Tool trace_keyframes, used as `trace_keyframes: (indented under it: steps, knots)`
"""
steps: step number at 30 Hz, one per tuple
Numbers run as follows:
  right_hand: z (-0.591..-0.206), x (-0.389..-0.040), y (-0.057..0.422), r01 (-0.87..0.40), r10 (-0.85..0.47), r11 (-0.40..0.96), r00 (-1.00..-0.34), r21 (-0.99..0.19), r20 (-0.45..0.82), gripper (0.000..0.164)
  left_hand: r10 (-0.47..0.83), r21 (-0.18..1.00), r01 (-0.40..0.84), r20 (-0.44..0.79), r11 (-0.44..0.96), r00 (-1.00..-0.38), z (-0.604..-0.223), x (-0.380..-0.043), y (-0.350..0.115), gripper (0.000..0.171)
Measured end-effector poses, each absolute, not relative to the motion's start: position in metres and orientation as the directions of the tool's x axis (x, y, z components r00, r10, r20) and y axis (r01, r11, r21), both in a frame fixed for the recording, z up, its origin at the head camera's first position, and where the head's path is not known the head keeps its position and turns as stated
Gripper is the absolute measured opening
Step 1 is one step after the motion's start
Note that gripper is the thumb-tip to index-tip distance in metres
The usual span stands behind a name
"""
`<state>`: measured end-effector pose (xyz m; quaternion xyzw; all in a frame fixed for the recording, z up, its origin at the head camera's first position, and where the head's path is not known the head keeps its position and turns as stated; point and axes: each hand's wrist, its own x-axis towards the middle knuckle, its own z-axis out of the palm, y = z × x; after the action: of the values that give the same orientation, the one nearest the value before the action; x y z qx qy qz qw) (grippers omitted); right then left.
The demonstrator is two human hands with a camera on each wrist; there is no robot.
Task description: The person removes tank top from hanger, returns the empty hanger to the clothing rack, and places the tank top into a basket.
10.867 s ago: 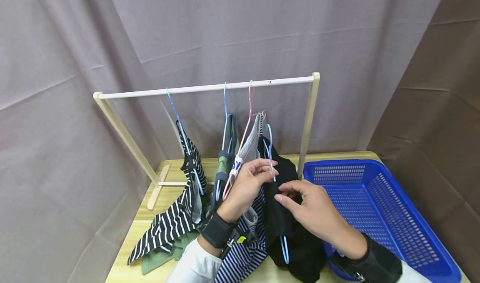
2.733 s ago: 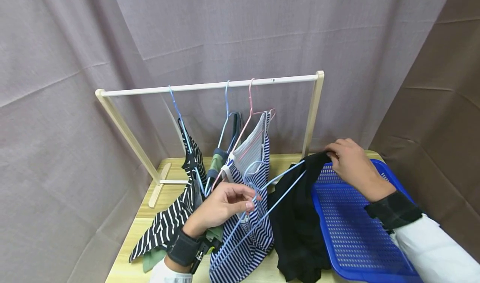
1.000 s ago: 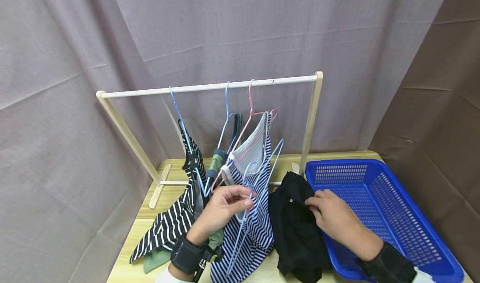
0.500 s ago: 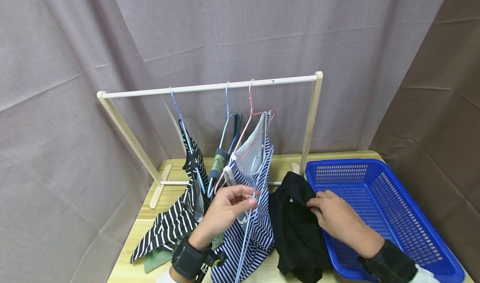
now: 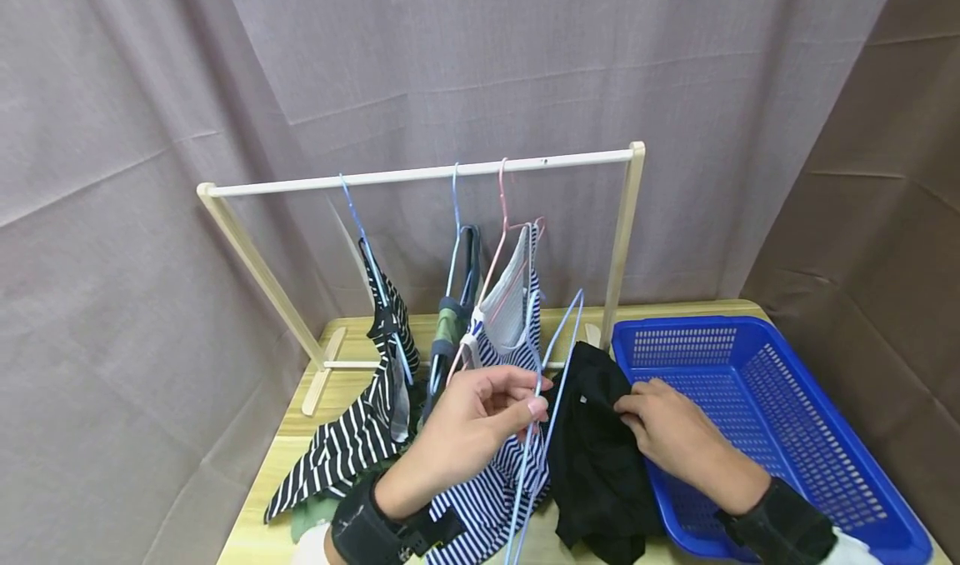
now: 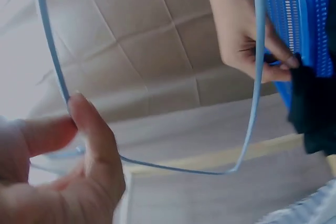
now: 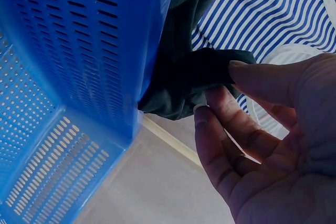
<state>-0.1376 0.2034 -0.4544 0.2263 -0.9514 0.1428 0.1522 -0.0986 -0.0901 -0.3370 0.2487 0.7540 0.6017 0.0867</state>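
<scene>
My left hand pinches a bare light-blue wire hanger between thumb and fingers, in front of the striped garment. Up close in the left wrist view, one bent end of the hanger curves across the picture. A crumpled black garment lies on the table beside the basket. With thumb and fingertips my right hand pinches its upper right edge. In the right wrist view, a fold of the black garment is between the fingers of the right hand, right at the basket's wall.
A blue plastic basket stands at the right. Behind the hands is a wooden rack with a white rail. From it hang a black-and-white striped garment, a green-and-navy one and a blue-and-white striped one on a pink hanger.
The blue hanger, inside the black garment in the oldest frame, has come out of it. Most recently, my left hand has moved right and turned the hanger; my right hand has barely moved.
</scene>
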Motion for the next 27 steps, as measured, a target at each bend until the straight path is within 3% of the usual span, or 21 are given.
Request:
trace_keyframes:
  steps: [11, 16, 21, 27]
  knots:
    - [-0.453, -0.133, 0.203, -0.463, -0.382, 0.864, -0.859, -0.198, 0.34, 0.013, 0.421, 0.757, 0.443, 0.244, 0.48, -0.873, -0.272, -0.122, -0.092, 0.027]
    - [-0.455, -0.132, 0.204, -0.466, -0.383, 0.863, -0.855, -0.195, 0.351, 0.015, 0.456, 0.615, 0.513, 0.265, 0.599, -0.85, -0.254, -0.15, -0.092, 0.011]
    - [-0.455, -0.131, 0.204, -0.475, -0.393, 0.862, -0.846, -0.177, 0.36, 0.015, 0.493, 0.467, 0.58, 0.306, 0.668, -0.815, -0.239, -0.175, -0.086, 0.052]
    - [-0.452, -0.127, 0.202, -0.471, -0.377, 0.866, -0.836, -0.169, 0.4, 0.015, 0.459, 0.376, 0.562, 0.333, 0.737, -0.824, -0.23, -0.209, -0.072, 0.054]
